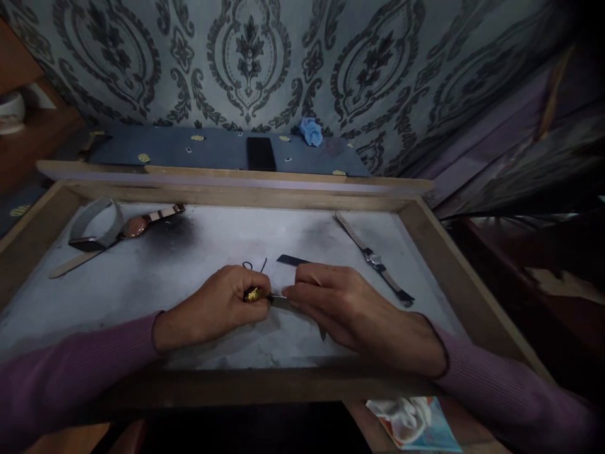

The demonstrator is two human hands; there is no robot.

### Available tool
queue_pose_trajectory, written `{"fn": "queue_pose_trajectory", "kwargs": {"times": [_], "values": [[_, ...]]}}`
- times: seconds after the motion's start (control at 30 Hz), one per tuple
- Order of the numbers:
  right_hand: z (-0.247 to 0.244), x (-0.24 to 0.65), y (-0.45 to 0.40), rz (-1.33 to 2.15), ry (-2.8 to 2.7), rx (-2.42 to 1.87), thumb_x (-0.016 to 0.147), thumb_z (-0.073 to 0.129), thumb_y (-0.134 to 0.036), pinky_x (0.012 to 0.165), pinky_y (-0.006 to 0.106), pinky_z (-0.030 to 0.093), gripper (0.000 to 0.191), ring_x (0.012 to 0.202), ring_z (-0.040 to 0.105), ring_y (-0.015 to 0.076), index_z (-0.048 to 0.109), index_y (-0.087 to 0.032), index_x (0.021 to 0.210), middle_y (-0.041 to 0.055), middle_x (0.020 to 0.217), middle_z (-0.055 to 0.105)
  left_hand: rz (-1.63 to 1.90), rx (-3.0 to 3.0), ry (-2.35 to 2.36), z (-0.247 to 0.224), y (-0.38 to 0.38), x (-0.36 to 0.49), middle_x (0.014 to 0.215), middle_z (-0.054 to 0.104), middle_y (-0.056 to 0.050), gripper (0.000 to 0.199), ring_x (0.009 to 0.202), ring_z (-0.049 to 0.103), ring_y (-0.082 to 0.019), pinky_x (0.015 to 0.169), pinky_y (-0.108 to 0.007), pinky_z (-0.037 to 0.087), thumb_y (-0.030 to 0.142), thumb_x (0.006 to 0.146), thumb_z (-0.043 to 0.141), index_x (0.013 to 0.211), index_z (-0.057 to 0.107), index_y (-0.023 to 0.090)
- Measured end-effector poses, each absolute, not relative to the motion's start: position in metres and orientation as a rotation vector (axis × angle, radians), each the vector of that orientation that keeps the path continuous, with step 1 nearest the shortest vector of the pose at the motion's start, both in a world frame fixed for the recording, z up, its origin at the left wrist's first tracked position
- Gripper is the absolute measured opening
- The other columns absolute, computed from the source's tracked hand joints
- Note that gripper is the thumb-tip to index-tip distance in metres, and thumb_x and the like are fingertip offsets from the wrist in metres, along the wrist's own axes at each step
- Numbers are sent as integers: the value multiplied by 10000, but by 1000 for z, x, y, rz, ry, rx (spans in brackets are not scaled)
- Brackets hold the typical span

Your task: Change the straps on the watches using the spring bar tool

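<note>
My left hand point(231, 293) is closed round the shiny yellow handle of what looks like a small screwdriver point(254, 294). Its thin metal shaft points right, toward the fingertips of my right hand point(338, 299). Those fingers are bent and pressed together at the shaft's end; what they grip is hidden. A flat dark strip point(290, 259), perhaps a watch strap, sticks out behind my right hand, and a dark pointed end point(322, 333) shows below it. Just beyond my left hand lies a thin black looped cord point(253, 265).
A shallow wooden-framed tray point(246, 194) with a white bottom surrounds the work. Several watches lie in it: a mesh-band watch point(101, 221) and a rose-coloured watch point(135, 227) left, a slim watch point(373, 258) right. Behind are a black phone-like slab point(261, 154) and blue crumpled item point(311, 132).
</note>
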State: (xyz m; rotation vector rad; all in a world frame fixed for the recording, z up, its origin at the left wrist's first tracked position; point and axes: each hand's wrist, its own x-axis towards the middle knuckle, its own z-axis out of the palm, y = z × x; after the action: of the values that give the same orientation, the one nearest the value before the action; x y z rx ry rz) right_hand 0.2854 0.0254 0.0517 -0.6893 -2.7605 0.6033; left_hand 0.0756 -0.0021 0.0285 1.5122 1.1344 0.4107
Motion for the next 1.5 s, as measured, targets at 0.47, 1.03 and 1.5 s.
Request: {"fn": "queue_pose_trajectory", "kwargs": {"times": [0.47,1.03,1.5], "values": [[48,280,25,666,-2776,-847,964,370,-175,569,227,361,253,634,462,101,548,-142,788,43,832,502,419,1408,1114,35,-1,75,572,309,67,80,536,279,-61,497,-189,234,144,678,459,616,510,148],[46,280,26,894,-2703,-816,918,423,-104,550,244,309,159,585,459,111,484,-145,777,22,710,538,417,1413,1161,32,-1,78,575,301,66,78,541,244,-59,491,-183,221,162,703,471,639,512,146],[42,276,25,1031,-2555,-832,880,403,-114,524,234,240,197,519,336,80,340,-185,708,-36,604,420,444,1427,1150,33,-1,77,577,293,69,79,544,241,-61,511,-193,230,145,703,468,627,490,149]]}}
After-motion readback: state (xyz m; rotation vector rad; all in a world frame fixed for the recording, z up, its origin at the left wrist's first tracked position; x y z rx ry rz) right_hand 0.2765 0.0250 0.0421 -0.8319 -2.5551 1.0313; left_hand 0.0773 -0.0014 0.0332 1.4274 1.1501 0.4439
